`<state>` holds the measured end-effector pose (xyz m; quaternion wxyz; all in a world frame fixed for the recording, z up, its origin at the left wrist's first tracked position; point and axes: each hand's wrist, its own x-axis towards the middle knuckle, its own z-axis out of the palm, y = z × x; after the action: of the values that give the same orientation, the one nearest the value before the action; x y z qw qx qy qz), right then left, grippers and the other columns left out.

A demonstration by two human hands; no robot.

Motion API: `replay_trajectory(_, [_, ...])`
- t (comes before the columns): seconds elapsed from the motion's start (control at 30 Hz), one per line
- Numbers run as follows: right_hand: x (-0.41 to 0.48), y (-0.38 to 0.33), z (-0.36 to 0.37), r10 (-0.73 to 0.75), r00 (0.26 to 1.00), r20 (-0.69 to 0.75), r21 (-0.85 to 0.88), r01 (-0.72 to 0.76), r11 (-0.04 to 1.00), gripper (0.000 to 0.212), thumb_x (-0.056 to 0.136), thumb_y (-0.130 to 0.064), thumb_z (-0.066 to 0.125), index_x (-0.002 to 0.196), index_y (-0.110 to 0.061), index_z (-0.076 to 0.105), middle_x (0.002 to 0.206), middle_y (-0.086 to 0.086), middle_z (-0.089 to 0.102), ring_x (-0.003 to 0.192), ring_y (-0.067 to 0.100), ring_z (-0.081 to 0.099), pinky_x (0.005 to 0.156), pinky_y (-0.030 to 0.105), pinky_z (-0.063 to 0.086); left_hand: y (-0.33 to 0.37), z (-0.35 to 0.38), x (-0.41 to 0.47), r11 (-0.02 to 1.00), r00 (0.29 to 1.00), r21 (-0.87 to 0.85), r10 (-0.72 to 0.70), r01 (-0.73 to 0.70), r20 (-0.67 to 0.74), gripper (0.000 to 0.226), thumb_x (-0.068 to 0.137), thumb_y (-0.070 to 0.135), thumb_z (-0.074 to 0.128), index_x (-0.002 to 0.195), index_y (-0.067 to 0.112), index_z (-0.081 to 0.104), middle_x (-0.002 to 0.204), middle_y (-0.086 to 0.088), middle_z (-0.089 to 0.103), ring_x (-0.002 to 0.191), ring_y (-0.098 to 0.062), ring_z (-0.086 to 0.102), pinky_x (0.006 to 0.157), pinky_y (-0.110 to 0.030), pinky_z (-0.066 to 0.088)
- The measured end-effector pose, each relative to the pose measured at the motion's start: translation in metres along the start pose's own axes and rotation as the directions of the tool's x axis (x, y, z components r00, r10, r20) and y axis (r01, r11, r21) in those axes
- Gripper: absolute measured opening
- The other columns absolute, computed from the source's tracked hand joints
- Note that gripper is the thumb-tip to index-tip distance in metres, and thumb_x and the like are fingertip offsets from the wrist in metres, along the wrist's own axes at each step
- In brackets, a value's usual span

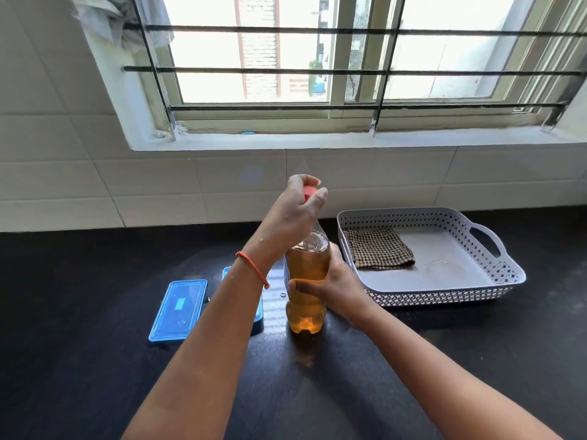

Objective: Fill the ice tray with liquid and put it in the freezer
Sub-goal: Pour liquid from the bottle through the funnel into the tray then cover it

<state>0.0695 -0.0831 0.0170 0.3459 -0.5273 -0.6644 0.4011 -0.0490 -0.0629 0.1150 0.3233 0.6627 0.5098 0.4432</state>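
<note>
Two hands are seen in the single head view, both on a clear plastic bottle (306, 281) of amber liquid that stands upright on the dark worktop (79, 312). The left hand (293, 217) is closed over the red cap (308, 192), fingertips pinched around it. The right hand (330, 282) is wrapped around the bottle's middle, thumb across the front, and the bottle is steadied by it. Whether the cap is being loosened or tightened cannot be told.

A blue ice tray (259, 308) lies flat on the worktop just behind and to the left of the bottle, largely hidden by the left forearm, so its compartments cannot be read as filled or empty. Its blue lid (179, 309) lies separately, a little further left. A white perforated basket (495, 274) holding a folded checked cloth (378, 249) stands to the right.

The bottle is nearly full, which suggests that little or nothing has been poured. As a judgement, the task is at an early stage: pouring, closing the tray with its lid and carrying it to a freezer, which is not in view, are all left.
</note>
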Motion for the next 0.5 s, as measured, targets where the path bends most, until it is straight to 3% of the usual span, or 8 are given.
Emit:
replay_trajectory(0.07, [0.0, 0.0, -0.001, 0.0, 1.0, -0.003, 0.015, 0.001, 1.0, 0.089, 0.065, -0.033, 0.084, 0.135, -0.025, 0.031, 0.127, -0.002, 0.055, 0.113, 0.015, 0.055, 0.098, 0.037, 0.049, 0.001, 0.0, -0.001, 0.997, 0.998, 0.064, 0.047, -0.045, -0.035, 0.033, 0.097, 0.028, 0.049, 0.126, 0.013, 0.046, 0.11, -0.002, 0.054, 0.096, -0.013, 0.054, 0.08, -0.02, 0.047])
replay_trajectory(0.13, [-0.001, 0.0, -0.001, -0.001, 1.0, -0.006, 0.02, 0.001, 1.0, 0.088, 0.063, -0.034, 0.085, 0.133, -0.026, 0.032, 0.126, -0.002, 0.056, 0.112, 0.015, 0.056, 0.098, 0.038, 0.049, 0.003, 0.0, -0.001, 0.99, 0.968, 0.062, 0.137, -0.127, -0.209, 0.034, 0.091, 0.03, 0.059, 0.118, 0.01, 0.055, 0.105, -0.002, 0.06, 0.094, -0.014, 0.06, 0.08, -0.02, 0.051])
replay_trajectory(0.2, [-0.003, 0.003, 0.0, 0.006, 1.0, 0.006, 0.05, -0.006, 0.999, 0.087, 0.062, -0.034, 0.085, 0.13, -0.029, 0.033, 0.127, -0.002, 0.055, 0.114, 0.016, 0.056, 0.098, 0.041, 0.049, 0.005, -0.005, 0.0, 0.981, 0.908, -0.044, 0.159, -0.191, -0.389, 0.032, 0.087, 0.031, 0.064, 0.11, 0.01, 0.059, 0.101, -0.003, 0.064, 0.088, -0.012, 0.061, 0.078, -0.018, 0.052])
replay_trajectory(0.27, [-0.009, 0.008, -0.002, -0.003, 1.0, 0.015, 0.12, 0.001, 0.993, 0.086, 0.061, -0.029, 0.086, 0.129, -0.03, 0.033, 0.126, -0.003, 0.055, 0.115, 0.015, 0.056, 0.098, 0.041, 0.049, -0.008, -0.013, 0.006, 0.966, 0.88, -0.148, 0.124, -0.214, -0.459, 0.029, 0.084, 0.032, 0.067, 0.106, 0.014, 0.06, 0.104, -0.008, 0.064, 0.088, -0.012, 0.06, 0.082, -0.022, 0.051])
replay_trajectory(0.4, [-0.027, 0.014, -0.015, -0.023, 0.999, -0.029, 0.245, 0.03, 0.969, 0.08, 0.062, -0.011, 0.086, 0.127, -0.017, 0.038, 0.119, 0.007, 0.059, 0.107, 0.015, 0.062, 0.09, 0.03, 0.054, -0.064, -0.002, 0.007, 0.995, 0.895, -0.099, -0.073, 0.032, -0.44, 0.025, 0.081, 0.032, 0.072, 0.1, 0.022, 0.06, 0.103, -0.011, 0.065, 0.086, -0.016, 0.059, 0.085, -0.036, 0.053])
replay_trajectory(0.5, [-0.036, 0.015, -0.036, -0.012, 0.997, -0.08, 0.286, 0.034, 0.958, 0.08, 0.055, -0.022, 0.089, 0.12, -0.018, 0.044, 0.115, 0.011, 0.064, 0.104, 0.021, 0.065, 0.089, 0.04, 0.055, -0.105, 0.035, -0.006, 0.97, 0.921, 0.018, -0.223, 0.241, -0.319, 0.027, 0.084, 0.026, 0.069, 0.105, 0.012, 0.059, 0.099, -0.006, 0.064, 0.092, -0.023, 0.06, 0.076, -0.026, 0.045])
